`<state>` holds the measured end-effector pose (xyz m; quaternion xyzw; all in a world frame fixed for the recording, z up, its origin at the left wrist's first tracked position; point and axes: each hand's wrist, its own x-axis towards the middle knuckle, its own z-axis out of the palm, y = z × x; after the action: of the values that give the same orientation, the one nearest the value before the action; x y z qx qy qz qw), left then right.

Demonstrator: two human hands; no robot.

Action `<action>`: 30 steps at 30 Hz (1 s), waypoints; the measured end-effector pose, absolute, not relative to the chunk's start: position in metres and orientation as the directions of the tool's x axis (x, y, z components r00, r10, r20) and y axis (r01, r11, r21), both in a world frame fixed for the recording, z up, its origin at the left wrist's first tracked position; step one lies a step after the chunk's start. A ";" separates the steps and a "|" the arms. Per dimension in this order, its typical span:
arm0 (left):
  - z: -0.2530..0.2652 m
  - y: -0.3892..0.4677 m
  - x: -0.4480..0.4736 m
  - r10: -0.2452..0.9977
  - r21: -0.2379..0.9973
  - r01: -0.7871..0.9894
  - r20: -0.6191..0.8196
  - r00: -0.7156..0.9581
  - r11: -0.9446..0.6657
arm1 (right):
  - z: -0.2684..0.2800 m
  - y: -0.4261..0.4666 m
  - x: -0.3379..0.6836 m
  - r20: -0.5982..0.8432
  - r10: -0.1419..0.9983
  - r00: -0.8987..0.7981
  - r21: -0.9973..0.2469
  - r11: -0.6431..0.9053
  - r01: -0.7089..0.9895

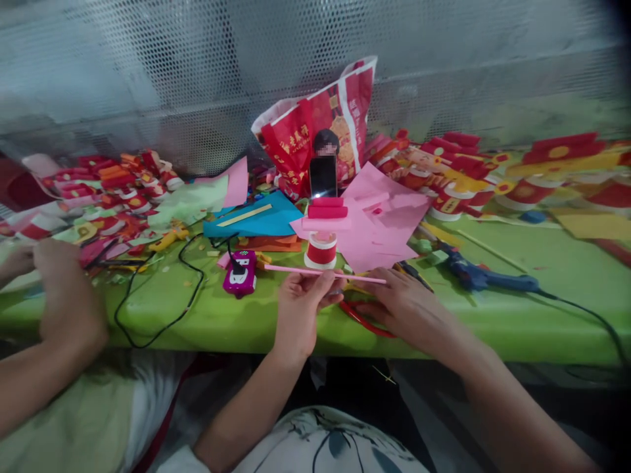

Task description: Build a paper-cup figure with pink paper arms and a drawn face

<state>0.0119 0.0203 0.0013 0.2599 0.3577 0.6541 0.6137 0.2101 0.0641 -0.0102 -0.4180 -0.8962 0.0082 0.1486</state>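
Note:
My left hand [303, 302] pinches a narrow pink strip [286, 269] between thumb and fingers, close to the table's front edge. Across to the right, the strip's other end meets the fingers of my right hand [399, 302], which are closed on it. Under my right hand shows a red curved piece [367, 322]; most of it is hidden. Just beyond my hands stands a small red-and-white cylinder [321, 251]. Behind it, pink and red rolled pieces [328, 209] lie stacked before an upright phone [323, 176].
A blue glue gun [486, 272] with a cord lies right. Pink paper [387, 220], blue sheets [256, 217] and a purple device [240, 274] with a black cable are on the green table [197, 322]. A red bag [320, 125] stands behind. Another person's arm [69, 295] works left.

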 end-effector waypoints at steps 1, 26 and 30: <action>0.001 0.021 0.013 0.989 0.781 -0.625 -0.099 -0.107 0.011 | -0.012 0.065 0.214 0.260 0.751 -0.607 -0.144 0.652 0.745; 0.016 0.023 -0.002 0.925 0.891 -0.366 0.131 -0.356 -0.267 | -0.006 0.050 0.242 0.148 0.984 -0.095 -0.871 0.175 0.459; 0.018 0.021 0.001 0.930 0.868 -0.413 0.132 -0.344 -0.276 | -0.004 0.048 0.238 0.102 0.992 -0.075 -0.903 0.124 0.411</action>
<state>0.0010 0.0208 0.0182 0.3365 0.3840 0.7244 0.4633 0.2384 0.0483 -0.0037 -0.5518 -0.6356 0.3656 0.3973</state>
